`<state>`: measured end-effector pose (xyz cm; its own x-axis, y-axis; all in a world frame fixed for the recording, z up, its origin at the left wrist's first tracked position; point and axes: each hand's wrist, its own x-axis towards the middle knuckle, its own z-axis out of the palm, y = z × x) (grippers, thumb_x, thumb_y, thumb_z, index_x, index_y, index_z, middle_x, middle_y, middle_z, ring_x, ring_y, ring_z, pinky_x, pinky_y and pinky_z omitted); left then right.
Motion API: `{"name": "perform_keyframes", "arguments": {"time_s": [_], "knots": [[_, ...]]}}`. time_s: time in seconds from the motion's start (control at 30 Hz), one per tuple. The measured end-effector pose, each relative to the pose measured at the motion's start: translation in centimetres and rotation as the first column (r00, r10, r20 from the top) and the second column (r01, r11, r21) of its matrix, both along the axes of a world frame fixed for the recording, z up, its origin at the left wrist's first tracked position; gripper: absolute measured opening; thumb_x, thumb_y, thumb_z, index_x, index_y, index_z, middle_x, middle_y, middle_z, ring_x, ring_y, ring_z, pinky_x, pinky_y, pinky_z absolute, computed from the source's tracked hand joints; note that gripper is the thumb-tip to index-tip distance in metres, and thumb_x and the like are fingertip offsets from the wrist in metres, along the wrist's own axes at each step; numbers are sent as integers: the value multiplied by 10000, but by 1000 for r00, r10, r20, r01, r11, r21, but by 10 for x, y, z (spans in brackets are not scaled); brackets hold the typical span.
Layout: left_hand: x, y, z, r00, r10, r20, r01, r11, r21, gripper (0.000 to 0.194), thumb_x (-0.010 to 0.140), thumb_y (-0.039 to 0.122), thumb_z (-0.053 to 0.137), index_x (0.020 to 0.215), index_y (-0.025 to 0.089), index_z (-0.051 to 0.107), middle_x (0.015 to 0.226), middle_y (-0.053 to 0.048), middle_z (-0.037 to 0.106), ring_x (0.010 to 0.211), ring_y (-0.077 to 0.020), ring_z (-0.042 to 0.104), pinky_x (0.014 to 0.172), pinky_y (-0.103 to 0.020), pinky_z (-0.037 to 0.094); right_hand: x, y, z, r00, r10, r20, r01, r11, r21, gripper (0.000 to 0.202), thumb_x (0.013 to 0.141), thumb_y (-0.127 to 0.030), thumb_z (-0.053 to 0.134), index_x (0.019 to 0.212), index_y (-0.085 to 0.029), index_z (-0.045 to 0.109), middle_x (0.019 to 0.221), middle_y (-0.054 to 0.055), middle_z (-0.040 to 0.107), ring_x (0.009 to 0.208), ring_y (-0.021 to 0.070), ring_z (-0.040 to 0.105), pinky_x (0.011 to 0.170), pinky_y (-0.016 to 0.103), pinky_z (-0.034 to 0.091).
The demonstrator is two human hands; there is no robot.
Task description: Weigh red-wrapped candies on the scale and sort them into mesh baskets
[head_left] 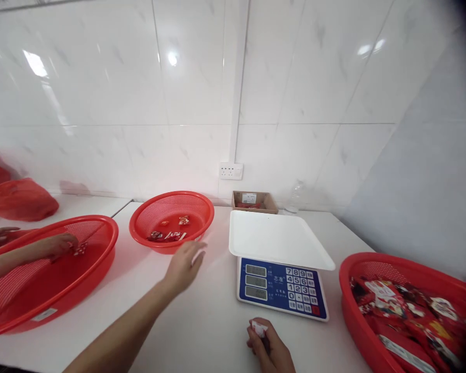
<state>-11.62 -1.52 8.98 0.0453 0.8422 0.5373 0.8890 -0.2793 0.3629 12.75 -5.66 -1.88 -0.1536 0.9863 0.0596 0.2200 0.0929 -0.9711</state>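
My left hand [185,265] is over the white table, at the front of the middle red basket [171,196]. Its fingers are stretched forward with the thumb apart, and I see nothing held in it. A few small wrapped packets [175,236] lie in that basket. My right hand [271,348], low in front of the scale, is closed on a small white-and-red wrapped packet [259,328], partly covered by the fingers. The blue digital scale [281,290] carries a bare white tray [277,238]; its display digits are too faint to read.
Another person's hands [56,246] work in a red basket [101,223] at left, near a packet. Red bags [21,199] lie behind. At right stands a red basket [349,264] full of wrapped packets [411,316]. A cardboard box [270,202] and clear bottle [295,198] stand by the wall.
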Motion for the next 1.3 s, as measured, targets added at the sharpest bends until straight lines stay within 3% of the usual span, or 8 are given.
{"name": "perform_keyframes", "arguments": {"time_s": [0.13,0.23,0.33,0.53,0.8,1.0,1.13,1.3], "knots": [[63,-25,-35,877,-476,61,480,874,-73,222,843,186,396,1011,201,540,825,-39,650,735,-122,592,696,-216,465,12,39,47,982,-146,120,103,946,306,349,829,-451,424,1039,-195,535,980,82,608,889,202,580,771,323,485],[108,-37,-56,707,-707,5,699,698,-153,249,805,192,430,1029,205,538,821,-41,659,701,-130,602,666,-205,463,16,83,89,933,-327,149,195,808,556,349,874,-347,339,1147,-184,483,1120,120,527,1036,214,502,880,390,430],[140,-41,-67,554,-833,-2,812,540,-220,272,786,194,439,1033,217,550,829,-37,667,723,-139,615,668,-200,463,12,114,113,888,-375,265,150,783,604,380,869,-211,311,1224,-168,438,1084,130,514,986,205,521,885,401,425],[148,-38,-71,579,-748,325,807,470,-356,276,823,213,400,1026,227,586,873,-47,662,765,-159,608,719,-239,462,34,116,128,774,-310,552,-25,856,516,421,791,-248,535,1206,-184,500,1263,102,451,1182,214,390,988,354,342],[144,-17,-79,563,-441,699,822,387,-418,193,777,271,483,910,211,610,728,-9,597,684,-146,537,659,-231,430,202,73,154,440,-313,842,316,931,181,339,806,-255,500,1121,-135,537,1173,149,537,1074,271,492,891,379,371],[145,-12,-88,533,-435,726,844,341,-415,212,777,339,500,903,209,611,741,-19,592,701,-154,533,650,-229,420,252,38,120,495,53,867,292,930,-224,505,489,-293,756,969,-179,646,916,81,664,788,238,618,652,279,465],[145,-13,-93,534,-418,735,835,394,-383,223,758,379,519,863,208,617,706,-17,591,672,-153,532,624,-224,414,248,35,96,478,12,878,318,930,-185,643,539,-225,708,1157,-171,538,1116,132,583,900,251,588,717,298,444],[146,-15,-95,530,-384,756,831,415,-372,251,745,417,525,844,206,618,691,-18,590,655,-150,521,609,-221,414,263,43,95,463,-57,884,337,934,-117,397,608,-119,622,992,-222,607,915,51,657,763,208,602,651,264,429]]}}
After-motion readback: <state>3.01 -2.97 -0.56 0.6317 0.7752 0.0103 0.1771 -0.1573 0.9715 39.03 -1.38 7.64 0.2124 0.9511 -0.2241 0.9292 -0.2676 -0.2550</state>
